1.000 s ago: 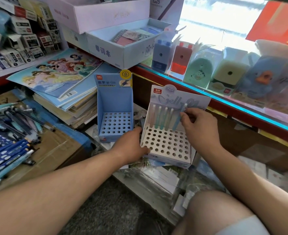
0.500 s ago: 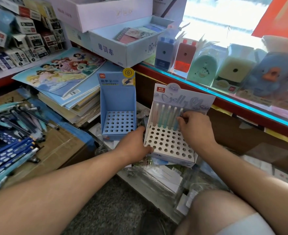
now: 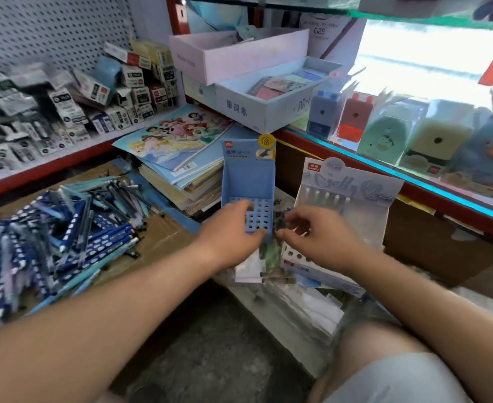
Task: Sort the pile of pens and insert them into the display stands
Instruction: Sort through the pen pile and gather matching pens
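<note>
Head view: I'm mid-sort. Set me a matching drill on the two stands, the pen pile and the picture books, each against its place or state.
Things:
1. blue stand
2. white stand
3. pen pile
4. picture books

Places or states:
A. row of pale pens along its back
B. loose on cardboard, far left
C. stacked flat between the pile and the stands
D. no pens standing in it

Pairs: 1-D, 2-A, 3-B, 4-C
</note>
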### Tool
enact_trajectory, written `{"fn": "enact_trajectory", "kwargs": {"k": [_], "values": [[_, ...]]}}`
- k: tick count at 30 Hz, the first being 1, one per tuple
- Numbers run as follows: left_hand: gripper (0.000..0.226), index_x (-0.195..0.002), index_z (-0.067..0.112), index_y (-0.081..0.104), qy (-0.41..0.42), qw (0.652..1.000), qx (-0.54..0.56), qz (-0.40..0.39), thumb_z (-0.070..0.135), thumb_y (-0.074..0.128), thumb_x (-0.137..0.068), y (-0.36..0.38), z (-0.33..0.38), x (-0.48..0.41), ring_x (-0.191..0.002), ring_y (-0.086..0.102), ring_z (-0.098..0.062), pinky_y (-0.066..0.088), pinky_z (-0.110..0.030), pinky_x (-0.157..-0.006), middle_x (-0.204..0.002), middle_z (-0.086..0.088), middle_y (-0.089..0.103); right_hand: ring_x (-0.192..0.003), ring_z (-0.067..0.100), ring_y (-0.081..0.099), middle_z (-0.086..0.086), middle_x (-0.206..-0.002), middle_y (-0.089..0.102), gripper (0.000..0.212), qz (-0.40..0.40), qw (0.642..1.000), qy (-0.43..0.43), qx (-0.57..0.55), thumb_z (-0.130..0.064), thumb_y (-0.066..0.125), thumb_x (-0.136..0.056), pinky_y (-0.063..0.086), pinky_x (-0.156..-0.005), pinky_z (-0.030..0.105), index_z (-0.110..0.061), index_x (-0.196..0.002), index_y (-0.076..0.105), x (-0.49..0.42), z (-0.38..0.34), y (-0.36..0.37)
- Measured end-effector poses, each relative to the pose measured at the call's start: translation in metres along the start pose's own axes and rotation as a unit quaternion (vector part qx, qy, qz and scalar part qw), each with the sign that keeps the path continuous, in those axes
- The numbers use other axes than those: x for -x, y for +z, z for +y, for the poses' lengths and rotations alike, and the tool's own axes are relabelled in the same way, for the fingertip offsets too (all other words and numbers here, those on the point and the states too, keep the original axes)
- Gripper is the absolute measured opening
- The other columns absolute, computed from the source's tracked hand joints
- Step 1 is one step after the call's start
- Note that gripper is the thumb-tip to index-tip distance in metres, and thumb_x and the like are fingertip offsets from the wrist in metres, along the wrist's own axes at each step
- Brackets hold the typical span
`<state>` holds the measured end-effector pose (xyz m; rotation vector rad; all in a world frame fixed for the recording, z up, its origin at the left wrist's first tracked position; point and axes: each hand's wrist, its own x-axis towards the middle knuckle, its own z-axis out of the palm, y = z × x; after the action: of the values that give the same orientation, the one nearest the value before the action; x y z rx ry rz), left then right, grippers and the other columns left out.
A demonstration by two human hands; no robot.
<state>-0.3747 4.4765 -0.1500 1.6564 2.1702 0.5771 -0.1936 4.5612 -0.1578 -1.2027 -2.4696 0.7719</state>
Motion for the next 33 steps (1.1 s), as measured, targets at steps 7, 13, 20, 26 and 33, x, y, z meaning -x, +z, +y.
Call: {"fn": "enact_trajectory", "kwargs": {"k": [7,13,20,26,33], "values": [[0.082,-0.154,0.028,0.031,-0.135,0.990,-0.041,0.002,0.065,0.062,-0.088,-0.098,-0.081,0.080,-0.138,0.044,-0.022,0.040,-0.036,-0.111,-0.155,-0.002,0.035,-0.110,0.008,0.057,-0.009,-0.129,0.054,0.068,-0.102,0.984,-0.143,-0.024,-0.052,0.074,-0.085,0.051,-0.097,0.033,-0.033,-0.145,0.046,-0.029,-0.063,0.031],[0.077,-0.151,0.021,0.034,-0.243,0.968,0.012,0.057,0.055,0.067,-0.090,-0.129,-0.142,0.140,-0.125,0.052,-0.021,0.047,-0.038,-0.102,-0.143,-0.003,0.047,-0.109,0.010,0.060,-0.006,-0.129,0.052,0.074,-0.204,0.959,-0.180,-0.080,-0.044,0.076,-0.087,0.052,-0.096,0.034,-0.032,-0.149,0.039,-0.050,-0.135,0.069],[0.067,-0.146,0.017,0.041,-0.276,0.955,0.026,0.106,0.042,0.070,-0.092,-0.125,-0.202,0.191,-0.107,0.056,-0.015,0.048,-0.034,-0.097,-0.130,-0.003,0.054,-0.094,0.013,0.065,-0.004,-0.106,0.064,0.035,-0.239,0.949,-0.198,-0.062,-0.035,0.075,-0.091,0.056,-0.087,0.034,-0.023,-0.121,0.061,-0.067,-0.218,0.144],[0.051,-0.132,0.022,0.050,-0.255,0.960,0.010,0.117,0.041,0.072,-0.090,-0.117,-0.225,0.196,-0.086,0.059,-0.011,0.055,-0.036,-0.082,-0.098,0.009,0.055,-0.091,0.018,0.063,-0.002,-0.098,0.063,0.019,-0.185,0.960,-0.207,0.039,-0.025,0.073,-0.092,0.054,-0.082,0.033,-0.018,-0.109,0.069,-0.071,-0.226,0.184],[0.042,-0.129,0.024,0.056,-0.247,0.959,0.051,0.128,0.030,0.072,-0.091,-0.113,-0.232,0.186,-0.095,0.060,-0.011,0.054,-0.035,-0.088,-0.104,0.010,0.058,-0.098,0.019,0.060,-0.003,-0.108,0.049,0.022,-0.153,0.946,-0.237,0.158,-0.029,0.072,-0.093,0.053,-0.084,0.034,-0.025,-0.115,0.069,-0.077,-0.224,0.193]]}}
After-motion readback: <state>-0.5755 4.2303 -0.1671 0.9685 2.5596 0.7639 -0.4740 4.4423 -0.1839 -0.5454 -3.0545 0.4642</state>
